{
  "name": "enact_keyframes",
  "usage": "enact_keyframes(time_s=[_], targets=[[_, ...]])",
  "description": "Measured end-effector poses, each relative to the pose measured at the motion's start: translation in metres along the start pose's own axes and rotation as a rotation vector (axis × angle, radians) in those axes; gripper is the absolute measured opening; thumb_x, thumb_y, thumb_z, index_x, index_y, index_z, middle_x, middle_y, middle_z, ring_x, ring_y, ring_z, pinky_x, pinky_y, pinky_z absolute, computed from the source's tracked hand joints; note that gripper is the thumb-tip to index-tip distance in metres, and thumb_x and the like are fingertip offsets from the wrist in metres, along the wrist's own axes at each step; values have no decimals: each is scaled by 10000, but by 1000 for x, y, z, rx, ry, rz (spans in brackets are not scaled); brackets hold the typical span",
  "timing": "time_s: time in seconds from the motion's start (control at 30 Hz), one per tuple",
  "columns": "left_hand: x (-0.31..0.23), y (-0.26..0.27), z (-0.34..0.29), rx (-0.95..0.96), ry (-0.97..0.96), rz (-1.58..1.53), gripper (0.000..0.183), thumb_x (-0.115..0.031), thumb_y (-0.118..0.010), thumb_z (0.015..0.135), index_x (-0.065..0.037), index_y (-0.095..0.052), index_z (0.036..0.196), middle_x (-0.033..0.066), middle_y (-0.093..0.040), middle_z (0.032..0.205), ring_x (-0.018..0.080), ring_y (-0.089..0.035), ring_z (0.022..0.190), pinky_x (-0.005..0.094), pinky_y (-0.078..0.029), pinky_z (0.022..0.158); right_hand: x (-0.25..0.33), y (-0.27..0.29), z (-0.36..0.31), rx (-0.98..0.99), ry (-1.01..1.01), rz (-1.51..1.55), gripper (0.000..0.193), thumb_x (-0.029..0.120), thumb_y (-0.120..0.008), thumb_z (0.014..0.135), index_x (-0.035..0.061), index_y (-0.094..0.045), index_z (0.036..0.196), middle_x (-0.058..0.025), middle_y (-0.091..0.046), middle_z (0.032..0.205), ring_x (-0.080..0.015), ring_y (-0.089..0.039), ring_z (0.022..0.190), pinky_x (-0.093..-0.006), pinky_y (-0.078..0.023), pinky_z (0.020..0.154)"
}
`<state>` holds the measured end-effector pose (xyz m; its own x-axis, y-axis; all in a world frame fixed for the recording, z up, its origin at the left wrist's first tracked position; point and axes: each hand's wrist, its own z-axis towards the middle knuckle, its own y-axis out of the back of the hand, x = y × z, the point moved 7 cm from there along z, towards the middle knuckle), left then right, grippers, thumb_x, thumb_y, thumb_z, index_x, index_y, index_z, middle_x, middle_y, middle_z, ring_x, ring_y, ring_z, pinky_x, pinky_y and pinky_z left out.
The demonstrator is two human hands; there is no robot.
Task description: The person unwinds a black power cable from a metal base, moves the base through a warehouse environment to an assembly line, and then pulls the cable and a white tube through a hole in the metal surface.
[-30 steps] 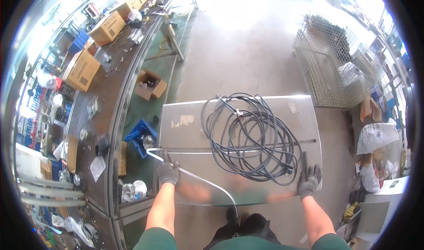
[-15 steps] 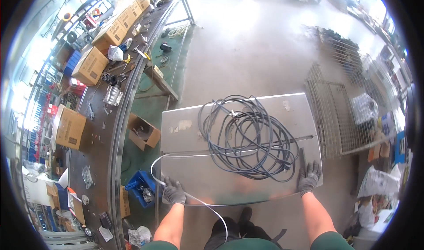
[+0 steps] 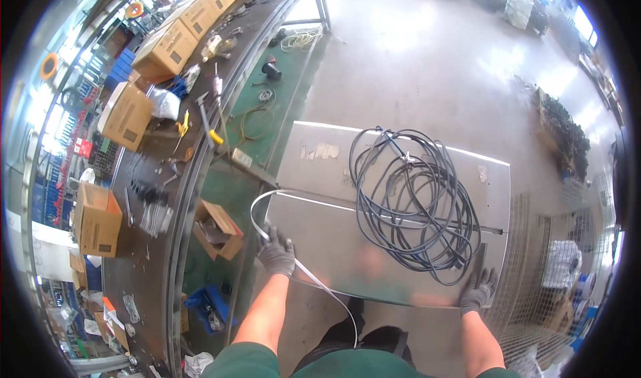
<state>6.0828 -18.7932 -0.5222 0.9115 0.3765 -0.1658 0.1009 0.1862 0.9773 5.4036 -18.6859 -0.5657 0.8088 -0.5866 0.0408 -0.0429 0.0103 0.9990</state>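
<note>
While my left hand (image 3: pixel 276 256) and right hand (image 3: pixel 479 291) rest, fingers spread loose, at the counter's (image 3: pixel 320 238) near corners, I watch the cable coil (image 3: pixel 422 216) slant toward the nearer, right hand

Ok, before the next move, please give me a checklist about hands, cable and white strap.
1. Left hand gloved: ok.
2. Right hand gloved, at the near right corner of the metal top: ok.
3. Dark cable coil resting on the metal top: ok.
4. White strap lying wholly on the metal top: not ok, it loops out past the left edge.
5. Strap gripped by left hand: cannot tell.
</note>
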Motion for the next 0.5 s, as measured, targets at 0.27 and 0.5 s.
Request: enact_keyframes(time_s=[0.27, 0.5], targets=[[-173, -75, 247, 125, 12, -74, 630, -324, -658, 868, -72, -495, 1422, 169, -422, 1555, 420, -375, 1417, 518, -308, 1185, 66, -6, 268, -183, 179, -222, 633, 523, -485, 1051, 42, -558, 1456, -160, -479, 1566, -352, -417, 1446, -441, -331, 1197], [-283, -118, 426, -44, 13, 36, 666, -372, -638, 880, -92, -468, 1460, 166, -456, 1536, 396, -458, 1347, 524, -342, 1149, 171, -11, 499, -139, 163, -48, 670, 525, -475, 1060, -2, -526, 1471, -219, -458, 1565, -373, -421, 1441, -443, -328, 1201]])
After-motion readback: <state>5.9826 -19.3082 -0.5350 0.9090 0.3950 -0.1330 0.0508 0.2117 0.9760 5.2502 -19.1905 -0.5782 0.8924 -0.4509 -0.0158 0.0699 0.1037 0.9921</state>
